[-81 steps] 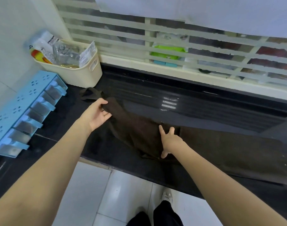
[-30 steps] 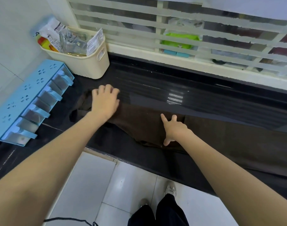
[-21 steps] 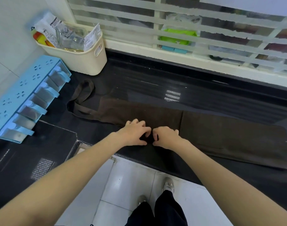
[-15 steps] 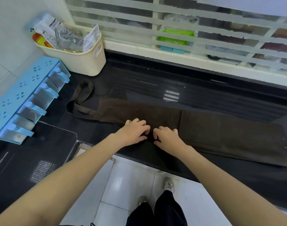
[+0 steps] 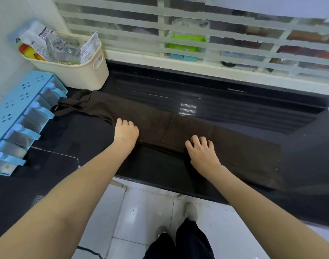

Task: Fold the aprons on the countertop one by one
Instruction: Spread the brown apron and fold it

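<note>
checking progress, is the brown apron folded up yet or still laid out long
Laid out long: the brown apron stretches as a narrow strip along the countertop, straps loose by the basket.

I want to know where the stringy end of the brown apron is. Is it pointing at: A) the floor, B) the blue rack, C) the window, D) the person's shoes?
B: the apron lies flat on the countertop, and its straps bunch up at the left end, right beside the blue rack.
</note>
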{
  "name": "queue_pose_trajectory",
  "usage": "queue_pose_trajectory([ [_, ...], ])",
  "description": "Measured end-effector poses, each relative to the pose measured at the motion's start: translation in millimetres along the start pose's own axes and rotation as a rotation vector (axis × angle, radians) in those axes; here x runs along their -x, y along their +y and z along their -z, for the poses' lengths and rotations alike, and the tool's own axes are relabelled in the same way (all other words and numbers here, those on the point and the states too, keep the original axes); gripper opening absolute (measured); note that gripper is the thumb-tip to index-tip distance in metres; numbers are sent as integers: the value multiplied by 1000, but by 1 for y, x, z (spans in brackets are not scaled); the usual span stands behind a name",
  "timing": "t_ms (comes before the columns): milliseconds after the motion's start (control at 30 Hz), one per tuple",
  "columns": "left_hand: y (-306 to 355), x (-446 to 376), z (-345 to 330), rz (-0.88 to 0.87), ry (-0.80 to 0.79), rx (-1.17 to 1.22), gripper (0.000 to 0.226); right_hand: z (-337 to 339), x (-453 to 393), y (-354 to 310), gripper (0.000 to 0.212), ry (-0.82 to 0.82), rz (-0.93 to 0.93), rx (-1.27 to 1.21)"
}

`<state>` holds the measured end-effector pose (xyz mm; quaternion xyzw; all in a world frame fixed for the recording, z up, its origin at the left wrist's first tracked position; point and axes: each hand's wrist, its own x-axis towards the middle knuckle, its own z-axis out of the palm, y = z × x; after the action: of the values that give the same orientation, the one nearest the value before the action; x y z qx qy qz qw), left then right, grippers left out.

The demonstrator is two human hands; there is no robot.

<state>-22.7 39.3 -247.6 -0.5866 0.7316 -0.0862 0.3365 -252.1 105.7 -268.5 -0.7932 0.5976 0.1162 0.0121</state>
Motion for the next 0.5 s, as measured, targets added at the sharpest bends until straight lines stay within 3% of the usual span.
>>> queue_pose_trajectory([
  [100,2,3,4,35,-19,-43,52,12,9,10,51,-40,-34,28],
  [167,13,9,13,-19,57,26,56,6,17,22,36,-79,12,-1],
  [233,41,20,24,-242,246,152,58,2,24,30,30,-132,36,-83],
  [300,72,32,36,-509,320,225,51,4,30,32,26,-159,72,-163],
  [400,89,31,45,-545,223,272,36,9,34,42,24,-202,138,-246],
  [500,85,26,46,-501,112,256,37,4,48,63,34,-198,89,-262],
])
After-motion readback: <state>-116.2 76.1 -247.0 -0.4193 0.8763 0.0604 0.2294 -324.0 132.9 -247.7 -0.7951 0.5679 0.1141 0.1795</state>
